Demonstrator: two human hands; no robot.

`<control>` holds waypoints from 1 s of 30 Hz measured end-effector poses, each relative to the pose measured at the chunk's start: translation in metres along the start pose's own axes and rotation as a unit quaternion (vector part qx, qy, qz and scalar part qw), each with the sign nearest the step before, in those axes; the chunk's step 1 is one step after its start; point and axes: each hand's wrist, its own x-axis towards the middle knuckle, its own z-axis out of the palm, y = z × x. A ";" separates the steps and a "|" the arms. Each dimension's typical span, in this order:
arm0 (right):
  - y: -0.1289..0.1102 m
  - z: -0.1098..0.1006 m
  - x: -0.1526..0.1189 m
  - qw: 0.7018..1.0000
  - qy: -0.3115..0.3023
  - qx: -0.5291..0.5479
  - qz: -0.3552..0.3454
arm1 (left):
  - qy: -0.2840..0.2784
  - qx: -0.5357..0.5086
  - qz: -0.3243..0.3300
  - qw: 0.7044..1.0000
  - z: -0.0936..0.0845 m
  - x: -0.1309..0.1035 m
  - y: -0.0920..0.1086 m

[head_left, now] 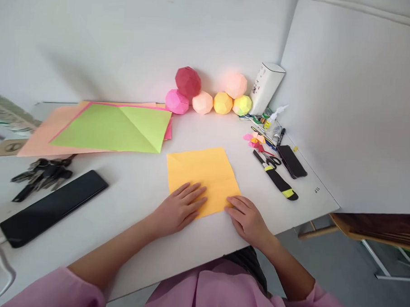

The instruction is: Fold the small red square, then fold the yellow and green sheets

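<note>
A yellow-orange sheet of paper [204, 167] lies on the white table in front of me, with faint creases across it. My left hand [180, 206] rests palm down on its lower left part, fingers stretched out flat. At the sheet's lower right corner is my right hand [248, 216], its slightly bent fingers apart and their tips touching the paper near the edge. That corner is partly hidden under the hand.
Larger green paper [131, 127] tops coloured sheets at left. Keys [46, 173] and a black phone-like slab [53, 208] lie nearer. Faceted paper balls [202, 102] line the wall. At right are scissors [272, 162], a black-yellow cutter [275, 177], a glue bottle [269, 122] and a dark phone [292, 162].
</note>
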 end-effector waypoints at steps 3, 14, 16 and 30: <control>0.002 0.001 0.001 0.998 0.000 -0.046 -0.032 | -0.022 0.023 -0.038 0.999 -0.005 -0.033 -0.010; -0.060 0.033 0.035 0.979 -0.118 -0.114 -0.123 | -0.083 0.008 -0.068 0.994 -0.013 -0.044 -0.016; -0.071 0.039 0.037 0.978 -0.121 -0.115 -0.125 | -0.076 0.008 -0.065 0.995 -0.012 -0.045 -0.017; 0.027 -0.033 -0.015 0.979 -0.003 -0.204 -0.007 | -0.036 -0.098 -0.068 0.992 -0.013 -0.044 -0.026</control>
